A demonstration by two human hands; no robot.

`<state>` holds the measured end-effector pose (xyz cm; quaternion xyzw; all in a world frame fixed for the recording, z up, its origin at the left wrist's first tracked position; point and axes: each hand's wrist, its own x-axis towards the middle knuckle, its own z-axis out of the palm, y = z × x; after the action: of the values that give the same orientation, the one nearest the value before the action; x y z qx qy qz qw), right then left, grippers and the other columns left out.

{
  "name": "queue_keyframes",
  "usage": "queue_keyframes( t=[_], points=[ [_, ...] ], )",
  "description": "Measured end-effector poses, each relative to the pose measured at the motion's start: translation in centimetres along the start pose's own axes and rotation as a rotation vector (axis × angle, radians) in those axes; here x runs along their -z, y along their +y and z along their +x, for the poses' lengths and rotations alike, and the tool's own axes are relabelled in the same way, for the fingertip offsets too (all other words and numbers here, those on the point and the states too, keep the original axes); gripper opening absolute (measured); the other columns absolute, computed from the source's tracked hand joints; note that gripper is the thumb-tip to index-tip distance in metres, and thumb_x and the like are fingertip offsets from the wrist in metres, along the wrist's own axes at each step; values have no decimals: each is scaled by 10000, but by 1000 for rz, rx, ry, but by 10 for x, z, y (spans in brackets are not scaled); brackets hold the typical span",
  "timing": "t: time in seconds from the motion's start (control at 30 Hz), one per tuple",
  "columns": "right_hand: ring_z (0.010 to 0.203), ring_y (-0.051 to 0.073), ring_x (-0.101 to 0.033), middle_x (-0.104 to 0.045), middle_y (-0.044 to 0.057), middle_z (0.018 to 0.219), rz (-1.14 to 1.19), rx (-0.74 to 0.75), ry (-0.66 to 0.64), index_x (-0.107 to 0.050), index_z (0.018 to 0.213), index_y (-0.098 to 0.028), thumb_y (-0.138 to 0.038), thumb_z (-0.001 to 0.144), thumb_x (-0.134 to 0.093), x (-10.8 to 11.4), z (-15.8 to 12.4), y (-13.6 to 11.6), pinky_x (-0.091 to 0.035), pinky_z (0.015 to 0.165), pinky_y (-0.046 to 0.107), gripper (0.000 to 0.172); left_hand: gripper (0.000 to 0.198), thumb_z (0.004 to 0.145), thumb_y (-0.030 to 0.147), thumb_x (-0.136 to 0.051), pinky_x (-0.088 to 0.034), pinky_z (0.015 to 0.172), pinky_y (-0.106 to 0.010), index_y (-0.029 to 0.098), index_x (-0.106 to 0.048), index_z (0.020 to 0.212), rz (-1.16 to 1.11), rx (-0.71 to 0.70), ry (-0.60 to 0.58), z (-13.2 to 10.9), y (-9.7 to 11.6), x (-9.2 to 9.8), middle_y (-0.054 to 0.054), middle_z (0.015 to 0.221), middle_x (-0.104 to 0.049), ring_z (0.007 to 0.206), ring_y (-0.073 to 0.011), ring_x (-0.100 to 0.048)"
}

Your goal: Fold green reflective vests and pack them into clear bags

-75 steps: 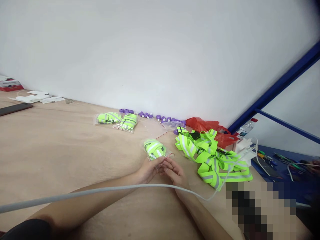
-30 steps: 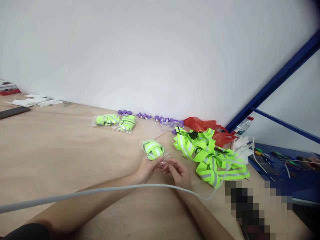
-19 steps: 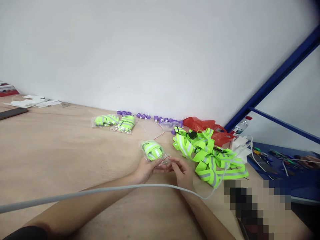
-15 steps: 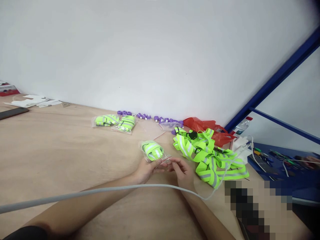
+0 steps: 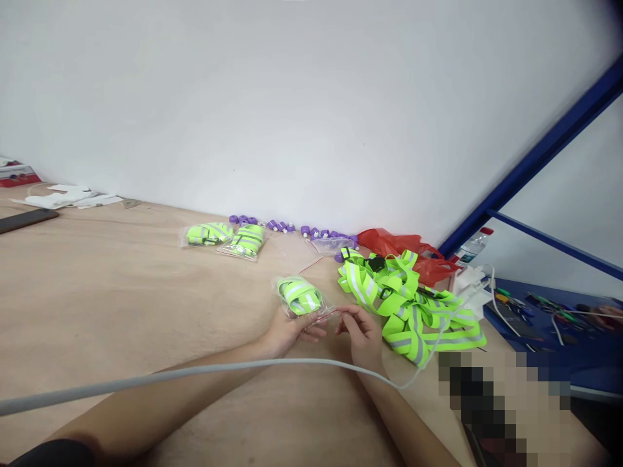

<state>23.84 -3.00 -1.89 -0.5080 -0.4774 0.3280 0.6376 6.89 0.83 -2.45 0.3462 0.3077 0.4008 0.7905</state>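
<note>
A small clear plastic bag (image 5: pixel 299 296) holding a folded neon-yellow reflective strap lies on the wooden table (image 5: pixel 121 292). My left hand (image 5: pixel 292 329) pinches the bag's near, open edge. My right hand (image 5: pixel 363 332) pinches the same edge from the right, fingers pressed together on the red seal strip. A loose heap of neon-yellow reflective straps (image 5: pixel 403 301) lies just right of my right hand.
Two more bagged straps (image 5: pixel 228 237) lie farther back, near a row of small purple pieces (image 5: pixel 292 227) along the wall. A red plastic bag (image 5: pixel 403 250), a bottle, chargers and cables sit at right. A grey cable (image 5: pixel 195 371) crosses above my forearms. A dark phone (image 5: pixel 24 219) lies far left.
My right hand has slid a little to the right along the bag's edge, and its fingers have closed into a tighter pinch. The bag has stayed in place.
</note>
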Motion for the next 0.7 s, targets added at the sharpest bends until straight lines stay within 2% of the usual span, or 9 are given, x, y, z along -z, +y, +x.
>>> queue_keyframes(
  t=[0.2, 0.37, 0.47, 0.53, 0.6, 0.7],
  points=[
    [505, 140, -550, -582, -31, 575, -11, 4, 9, -708, 871, -189, -403, 826, -673, 0, 1, 2, -482, 507, 270, 221, 650, 554, 539, -950, -558, 543, -280, 92, -716, 964, 36, 24, 2, 0, 1, 1, -139, 820, -778, 624, -233, -740],
    [490, 133, -542, -574, -42, 566, -80, 90, 1, -683, 881, -201, -378, 848, -657, 2, -2, 1, -473, 499, 255, 182, 642, 612, 593, -905, -560, 572, -296, 86, -729, 964, 23, 57, -37, 2, 1, 3, -170, 885, -776, 696, -251, -746],
    [508, 135, -552, -634, -8, 629, -163, 137, -109, -706, 861, -201, -375, 879, -637, 3, -5, 2, -472, 493, 248, 188, 665, 627, 604, -893, -581, 662, -309, 99, -738, 1031, 1, 58, -66, 2, 4, 2, -182, 1027, -769, 845, -268, -750],
    [528, 138, -567, -704, 25, 728, -206, 126, -227, -740, 934, -201, -369, 908, -611, 2, -7, 3, -483, 499, 251, 214, 644, 650, 591, -886, -584, 725, -313, 110, -740, 1053, -12, 56, -88, 0, 7, 0, -177, 1074, -762, 928, -274, -740],
    [528, 141, -569, -738, 40, 790, -227, 102, -323, -754, 1055, -204, -363, 922, -593, 0, -9, 5, -490, 492, 255, 262, 580, 683, 551, -882, -579, 765, -320, 113, -741, 1037, -22, 54, -108, -2, 10, -2, -166, 1051, -764, 954, -273, -731],
    [514, 138, -547, -702, 15, 713, -256, 90, -378, -737, 1177, -204, -353, 923, -593, -5, -11, 5, -478, 474, 247, 328, 510, 682, 485, -903, -575, 802, -340, 113, -741, 991, -33, 50, -129, -3, 13, -4, -146, 988, -765, 921, -260, -725]
  ],
)
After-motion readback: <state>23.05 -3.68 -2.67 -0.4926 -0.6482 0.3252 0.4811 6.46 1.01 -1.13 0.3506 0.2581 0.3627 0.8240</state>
